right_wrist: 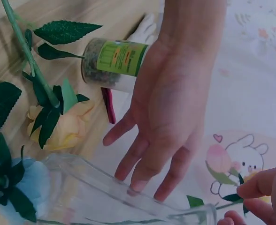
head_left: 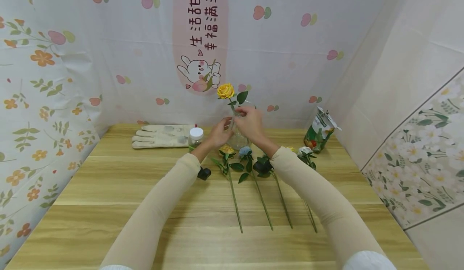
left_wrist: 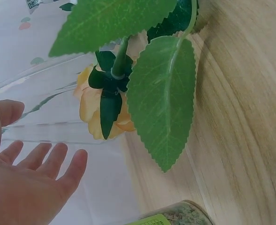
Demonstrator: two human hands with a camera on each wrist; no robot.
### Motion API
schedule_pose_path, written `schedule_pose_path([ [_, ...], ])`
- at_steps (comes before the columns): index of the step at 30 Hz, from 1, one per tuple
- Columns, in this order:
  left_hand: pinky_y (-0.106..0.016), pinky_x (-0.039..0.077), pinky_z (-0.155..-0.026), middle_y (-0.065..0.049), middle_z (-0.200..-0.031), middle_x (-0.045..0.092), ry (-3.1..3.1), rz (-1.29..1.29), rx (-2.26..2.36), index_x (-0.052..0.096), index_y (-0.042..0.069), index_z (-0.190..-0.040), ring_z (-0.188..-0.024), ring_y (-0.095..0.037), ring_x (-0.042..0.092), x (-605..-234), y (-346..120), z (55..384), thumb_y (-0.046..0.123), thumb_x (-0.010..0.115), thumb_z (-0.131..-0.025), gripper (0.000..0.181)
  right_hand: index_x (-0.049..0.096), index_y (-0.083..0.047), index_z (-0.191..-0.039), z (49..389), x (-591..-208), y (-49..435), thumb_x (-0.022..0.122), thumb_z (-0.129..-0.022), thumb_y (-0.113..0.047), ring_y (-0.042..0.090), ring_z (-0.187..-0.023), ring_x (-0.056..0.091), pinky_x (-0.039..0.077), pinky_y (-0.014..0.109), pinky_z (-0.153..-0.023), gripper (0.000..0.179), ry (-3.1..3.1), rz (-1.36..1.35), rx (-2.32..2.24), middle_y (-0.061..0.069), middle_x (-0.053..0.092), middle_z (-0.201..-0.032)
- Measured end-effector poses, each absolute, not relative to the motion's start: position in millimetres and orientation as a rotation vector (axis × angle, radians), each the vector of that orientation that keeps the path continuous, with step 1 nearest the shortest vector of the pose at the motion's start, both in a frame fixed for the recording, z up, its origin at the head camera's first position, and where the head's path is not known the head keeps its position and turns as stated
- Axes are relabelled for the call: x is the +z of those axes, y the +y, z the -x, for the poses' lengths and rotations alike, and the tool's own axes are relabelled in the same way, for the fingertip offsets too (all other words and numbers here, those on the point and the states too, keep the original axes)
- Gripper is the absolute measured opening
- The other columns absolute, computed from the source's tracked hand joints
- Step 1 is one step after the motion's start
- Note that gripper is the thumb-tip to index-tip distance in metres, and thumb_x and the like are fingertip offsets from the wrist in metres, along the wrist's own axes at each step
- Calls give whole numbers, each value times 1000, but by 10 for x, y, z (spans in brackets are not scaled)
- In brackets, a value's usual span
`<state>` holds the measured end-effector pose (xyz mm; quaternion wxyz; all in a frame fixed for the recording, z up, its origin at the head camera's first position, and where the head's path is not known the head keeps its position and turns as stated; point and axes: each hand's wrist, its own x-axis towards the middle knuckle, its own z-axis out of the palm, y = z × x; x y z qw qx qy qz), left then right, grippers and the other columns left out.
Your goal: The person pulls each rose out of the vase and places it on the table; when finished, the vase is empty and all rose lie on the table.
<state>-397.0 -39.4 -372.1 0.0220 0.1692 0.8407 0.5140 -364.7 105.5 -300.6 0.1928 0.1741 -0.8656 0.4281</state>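
A yellow rose [head_left: 226, 90] stands above the mouth of a clear glass vase [head_left: 238, 141], its stem running down into the vase. My right hand [head_left: 250, 122] pinches that stem close to the vase mouth; thumb and fingertips show at the edge of the right wrist view. Beside the glass is my left hand [right_wrist: 171, 112], its fingers spread and nearly straight, fingertips right at the vase wall. In front of the vase lie a pale orange rose [left_wrist: 93, 103], a light blue rose [head_left: 245, 151] and a black rose [head_left: 262, 166].
A white rose [head_left: 305, 151] lies at right, partly behind my right sleeve. At the back stand a white-lidded jar [head_left: 196, 134] and a green-and-white packet [head_left: 320, 131]. A pale glove [head_left: 163, 136] lies back left; a small black object [head_left: 204, 174] is near my left forearm.
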Motion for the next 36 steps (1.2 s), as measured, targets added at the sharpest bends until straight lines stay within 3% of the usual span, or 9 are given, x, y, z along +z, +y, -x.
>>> schedule_pose_path([
  [6, -43, 40, -109, -16, -155, 38, 2626, -568, 1552, 33, 10, -152, -138, -35, 42, -3702, -397, 3956, 15, 56, -102, 55, 69, 3, -120, 3740, -3033, 926, 61, -87, 1, 34, -118, 58, 50, 46, -92, 33, -2465, -543, 1059, 20, 65, -123],
  [14, -44, 41, -108, -19, -152, 40, 2677, -698, 1522, 36, 4, -149, -135, -39, 44, -3697, -401, 3934, 6, 55, -99, 53, 66, -2, -128, 3779, -3071, 817, 62, -88, -7, 44, -131, 44, 40, 59, -103, 41, -2620, -454, 872, 21, 51, -143],
  [20, -45, 43, -106, -14, -155, 37, 2653, -642, 1539, 36, 9, -150, -136, -36, 45, -3698, -392, 3943, 11, 57, -101, 54, 63, 2, -130, 3822, -3040, 827, 62, -89, -6, 42, -134, 42, 37, 54, -109, 41, -2641, -454, 877, 24, 51, -142],
  [23, -44, 43, -107, -14, -156, 37, 2644, -619, 1555, 36, 9, -150, -137, -35, 44, -3696, -387, 3949, 11, 57, -100, 54, 64, 1, -129, 3841, -3041, 850, 61, -89, -5, 38, -132, 46, 40, 50, -107, 41, -2633, -459, 893, 22, 55, -139],
  [29, -43, 41, -109, -15, -156, 36, 2612, -538, 1557, 30, 10, -154, -140, -34, 40, -3696, -388, 3939, 13, 55, -101, 58, 71, -6, -123, 3854, -3095, 927, 60, -92, -8, 31, -114, 60, 53, 43, -79, 33, -2553, -390, 952, 13, 64, -124],
  [36, -45, 40, -109, -19, -154, 37, 2607, -531, 1574, 30, 9, -154, -139, -36, 41, -3697, -391, 3938, 13, 55, -101, 59, 77, -2, -98, 3926, -3154, 1005, 62, -94, -6, 27, -91, 67, 55, 39, -82, 16, -2339, -490, 994, 11, 70, -101],
])
